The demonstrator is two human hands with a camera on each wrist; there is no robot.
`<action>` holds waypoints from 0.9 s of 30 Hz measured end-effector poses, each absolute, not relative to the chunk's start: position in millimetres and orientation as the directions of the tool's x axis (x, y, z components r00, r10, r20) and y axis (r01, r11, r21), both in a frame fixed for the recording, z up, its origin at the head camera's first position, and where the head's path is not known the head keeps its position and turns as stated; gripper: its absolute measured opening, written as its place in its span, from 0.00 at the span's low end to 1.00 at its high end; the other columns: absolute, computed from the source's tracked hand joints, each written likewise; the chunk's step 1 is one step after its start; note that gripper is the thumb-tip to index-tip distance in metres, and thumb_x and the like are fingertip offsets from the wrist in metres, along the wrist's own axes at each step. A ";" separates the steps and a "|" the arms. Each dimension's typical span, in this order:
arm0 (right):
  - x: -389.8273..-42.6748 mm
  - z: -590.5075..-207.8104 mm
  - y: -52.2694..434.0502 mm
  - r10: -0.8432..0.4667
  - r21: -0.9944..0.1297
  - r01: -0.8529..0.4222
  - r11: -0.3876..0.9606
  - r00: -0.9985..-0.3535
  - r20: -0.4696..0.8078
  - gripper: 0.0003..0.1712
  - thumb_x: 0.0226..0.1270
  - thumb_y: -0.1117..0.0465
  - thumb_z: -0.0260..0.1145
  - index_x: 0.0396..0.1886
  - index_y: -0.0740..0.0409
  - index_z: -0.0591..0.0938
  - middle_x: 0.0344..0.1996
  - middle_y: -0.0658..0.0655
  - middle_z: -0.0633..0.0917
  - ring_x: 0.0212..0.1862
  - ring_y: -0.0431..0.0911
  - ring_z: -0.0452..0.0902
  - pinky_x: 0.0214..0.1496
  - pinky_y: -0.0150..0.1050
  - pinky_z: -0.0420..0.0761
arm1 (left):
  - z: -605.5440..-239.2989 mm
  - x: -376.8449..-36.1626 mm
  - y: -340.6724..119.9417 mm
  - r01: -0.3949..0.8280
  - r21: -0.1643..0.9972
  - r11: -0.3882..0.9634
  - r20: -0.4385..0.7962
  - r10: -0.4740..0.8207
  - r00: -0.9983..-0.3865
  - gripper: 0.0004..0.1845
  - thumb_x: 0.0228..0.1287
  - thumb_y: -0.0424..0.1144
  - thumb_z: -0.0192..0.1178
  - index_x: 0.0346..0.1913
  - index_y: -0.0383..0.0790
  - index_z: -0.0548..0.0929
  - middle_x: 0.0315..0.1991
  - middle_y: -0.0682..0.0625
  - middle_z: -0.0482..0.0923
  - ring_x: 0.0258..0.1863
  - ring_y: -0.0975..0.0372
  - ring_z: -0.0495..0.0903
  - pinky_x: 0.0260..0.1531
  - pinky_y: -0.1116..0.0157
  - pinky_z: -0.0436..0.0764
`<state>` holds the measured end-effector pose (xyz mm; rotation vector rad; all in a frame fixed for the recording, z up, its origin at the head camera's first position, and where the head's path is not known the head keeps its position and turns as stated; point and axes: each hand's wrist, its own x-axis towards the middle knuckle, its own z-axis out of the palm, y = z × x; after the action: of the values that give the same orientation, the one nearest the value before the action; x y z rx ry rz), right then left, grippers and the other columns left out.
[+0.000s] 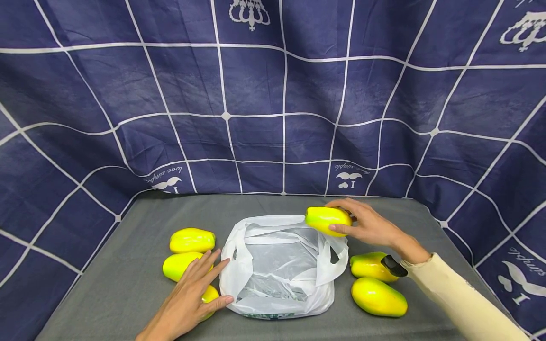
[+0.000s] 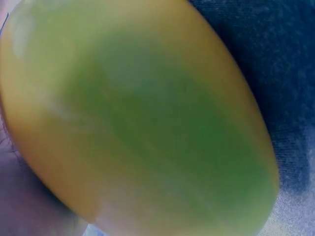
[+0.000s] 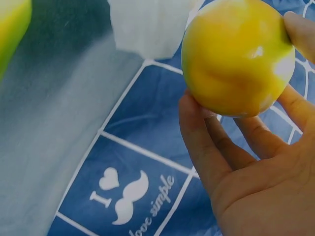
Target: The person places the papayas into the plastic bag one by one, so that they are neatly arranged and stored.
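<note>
My right hand (image 1: pixel 375 225) grips a yellow-green papaya (image 1: pixel 326 220) between thumb and fingers, above the far right rim of a white plastic bag (image 1: pixel 232 270). The right wrist view shows the rounded end of this papaya (image 3: pixel 236 59), with the fingers curved under it. The bag stands upright with its mouth spread wide and its handle loops to the sides. My left hand (image 1: pixel 187 296) is stretched out with fingers apart, fingertips right at the bag's left side. It partly covers two papayas, and one papaya (image 2: pixel 147 118) fills the left wrist view.
On the grey cloth (image 1: pixel 115 284) to the left lie three papayas, the farthest papaya (image 1: pixel 192 240) fully in sight. Right of the bag lie a papaya (image 1: pixel 368 266) partly behind a black wrist device (image 1: pixel 394 266) and another papaya (image 1: pixel 378 297). Blue checked fabric (image 1: pixel 256 137) hangs behind and at both sides.
</note>
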<state>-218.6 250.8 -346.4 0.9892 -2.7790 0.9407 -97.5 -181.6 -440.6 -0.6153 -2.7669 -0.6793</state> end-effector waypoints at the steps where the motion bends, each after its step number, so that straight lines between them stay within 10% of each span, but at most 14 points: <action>1: -218.8 -346.7 248.3 -0.565 -0.533 -0.590 0.606 -0.791 0.233 0.30 0.64 0.51 0.73 0.65 0.46 0.77 0.48 0.44 0.81 0.45 0.41 0.75 0.46 0.34 0.80 | -440.8 -97.6 -181.6 0.450 0.389 0.804 0.313 0.344 -0.885 0.42 0.59 0.68 0.63 0.72 0.50 0.73 0.77 0.49 0.61 0.76 0.46 0.58 0.74 0.79 0.29; 27: -231.0 -352.8 181.3 -0.678 -0.433 -0.678 0.595 -0.712 0.183 0.29 0.66 0.46 0.71 0.64 0.46 0.77 0.55 0.47 0.80 0.51 0.42 0.74 0.53 0.42 0.78 | -442.3 -96.8 -181.2 0.503 0.344 0.793 0.389 0.367 -0.845 0.40 0.58 0.65 0.66 0.70 0.49 0.74 0.74 0.47 0.66 0.76 0.48 0.60 0.74 0.78 0.32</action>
<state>-231.0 181.3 -352.8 1.1929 -2.8062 0.7605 -96.8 -181.2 -442.3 -0.6670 -2.6803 -0.6368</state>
